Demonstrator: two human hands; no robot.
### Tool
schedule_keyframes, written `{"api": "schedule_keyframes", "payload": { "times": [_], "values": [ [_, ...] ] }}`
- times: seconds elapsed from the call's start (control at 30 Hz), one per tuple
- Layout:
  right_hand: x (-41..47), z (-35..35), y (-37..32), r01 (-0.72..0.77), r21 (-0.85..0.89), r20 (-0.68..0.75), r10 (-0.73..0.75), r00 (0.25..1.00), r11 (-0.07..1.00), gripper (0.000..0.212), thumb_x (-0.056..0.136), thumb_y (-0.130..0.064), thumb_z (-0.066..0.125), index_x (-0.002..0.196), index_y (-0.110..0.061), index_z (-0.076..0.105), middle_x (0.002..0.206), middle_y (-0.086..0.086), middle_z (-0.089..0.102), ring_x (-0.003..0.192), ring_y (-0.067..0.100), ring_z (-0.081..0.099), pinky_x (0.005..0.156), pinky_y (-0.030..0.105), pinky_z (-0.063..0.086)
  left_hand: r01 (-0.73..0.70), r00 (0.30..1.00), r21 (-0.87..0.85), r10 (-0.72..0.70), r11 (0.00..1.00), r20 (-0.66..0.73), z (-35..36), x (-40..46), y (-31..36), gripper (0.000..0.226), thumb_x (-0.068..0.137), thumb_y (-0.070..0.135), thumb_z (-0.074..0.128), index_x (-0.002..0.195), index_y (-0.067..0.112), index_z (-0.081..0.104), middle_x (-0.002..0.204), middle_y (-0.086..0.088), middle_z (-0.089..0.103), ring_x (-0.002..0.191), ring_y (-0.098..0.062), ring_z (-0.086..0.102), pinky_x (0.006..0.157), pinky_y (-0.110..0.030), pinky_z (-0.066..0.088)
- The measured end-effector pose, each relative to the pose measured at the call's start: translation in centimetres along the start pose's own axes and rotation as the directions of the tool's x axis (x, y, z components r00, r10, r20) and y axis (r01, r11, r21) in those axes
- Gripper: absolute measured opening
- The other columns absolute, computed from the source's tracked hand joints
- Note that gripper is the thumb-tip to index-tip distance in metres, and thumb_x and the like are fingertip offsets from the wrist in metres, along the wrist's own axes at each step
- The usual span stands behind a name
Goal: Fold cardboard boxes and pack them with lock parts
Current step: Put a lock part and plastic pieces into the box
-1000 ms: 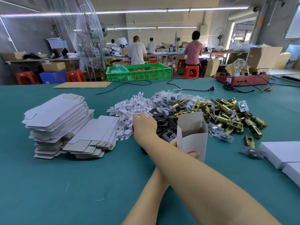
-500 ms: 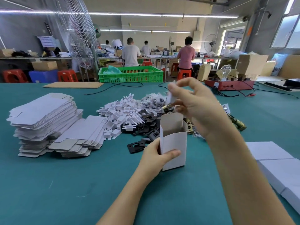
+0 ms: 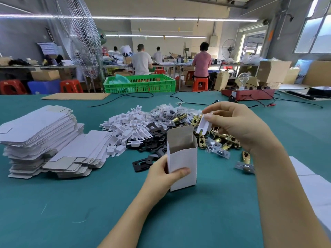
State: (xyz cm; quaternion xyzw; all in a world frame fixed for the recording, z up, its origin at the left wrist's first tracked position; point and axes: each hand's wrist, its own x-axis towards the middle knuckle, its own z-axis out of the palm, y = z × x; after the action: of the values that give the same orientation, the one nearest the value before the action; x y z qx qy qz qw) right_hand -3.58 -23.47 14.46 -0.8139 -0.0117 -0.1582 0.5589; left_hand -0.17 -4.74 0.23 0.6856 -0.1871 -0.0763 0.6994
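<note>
**Box upright, white part held over its mouth**

We hold the box (image 3: 182, 163) upright on the green table (image 3: 71, 212) with our left hand (image 3: 161, 178), thumb curled across its front face and fingers wrapped round the left side. Its top stands open, the back flap raised. Our right hand (image 3: 238, 126) hangs just above and at 2 o'clock from the open mouth, pinching a white part (image 3: 204, 125) between thumb and fingertips; the part tilts down toward the box's upper right edge without touching it.

At 12 o'clock from the box lies the heap of parts: white pieces (image 3: 129, 127) to the left, black plates (image 3: 154, 140) in the middle, brass latches (image 3: 223, 138) to the right. One black plate (image 3: 143, 163) sits just beside our left hand, at 10 o'clock. One latch (image 3: 245, 161) lies apart at 3 o'clock from the box, close under our right wrist.

At 9 o'clock, well apart from the box, stand the stacked flat blanks (image 3: 39, 133), with a lower pile fanned against them toward us. Closed white boxes (image 3: 304, 179) line the table's right edge at 3 o'clock.

Bare table runs from the box's base toward us at 6 o'clock and out to 8 o'clock. At the far edge sit a green crate (image 3: 139, 85), a cardboard sheet (image 3: 75, 96) and a red device (image 3: 248, 93) with cables (image 3: 125, 97).
</note>
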Motion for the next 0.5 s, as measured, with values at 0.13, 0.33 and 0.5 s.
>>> {"api": "schedule_keyframes", "payload": {
  "times": [0.13,0.33,0.5],
  "values": [
    [-0.1,1.6,-0.8,0.119,-0.036,0.056,-0.117,0.992,0.992,0.005,0.084,-0.022,0.072,0.087,-0.018,0.072,0.071,-0.001,0.065,0.055,0.003,0.058,0.053,0.016,0.045,-0.012,1.0,0.002,0.012,1.0,0.002,0.0,0.0,0.0,0.042,0.072,0.021,0.08,0.112,0.025,0.068,0.103,0.006,0.075,0.096,-0.013,0.07,0.077,-0.023,0.056],
    [0.1,4.9,-0.9,0.279,-0.403,0.119,-0.252,0.96,0.872,0.021,0.086,-0.031,0.069,0.101,-0.019,0.061,0.085,-0.002,0.063,0.065,0.006,0.055,0.062,0.018,0.044,-0.006,1.0,0.005,0.006,1.0,0.008,-0.1,0.0,0.0,0.039,0.071,0.026,0.077,0.109,0.031,0.068,0.103,0.008,0.075,0.096,-0.012,0.07,0.077,-0.025,0.057],
    [-0.2,4.0,-1.4,0.344,-0.438,0.194,-0.286,0.938,0.831,0.016,0.086,-0.018,0.069,0.1,-0.016,0.062,0.094,-0.007,0.063,0.079,0.005,0.059,0.067,0.013,0.046,-0.005,1.0,-0.017,0.005,1.0,0.008,-0.1,-0.1,0.2,0.039,0.072,0.026,0.078,0.109,0.033,0.068,0.102,0.009,0.075,0.094,-0.01,0.07,0.071,-0.02,0.054]
  ]
}}
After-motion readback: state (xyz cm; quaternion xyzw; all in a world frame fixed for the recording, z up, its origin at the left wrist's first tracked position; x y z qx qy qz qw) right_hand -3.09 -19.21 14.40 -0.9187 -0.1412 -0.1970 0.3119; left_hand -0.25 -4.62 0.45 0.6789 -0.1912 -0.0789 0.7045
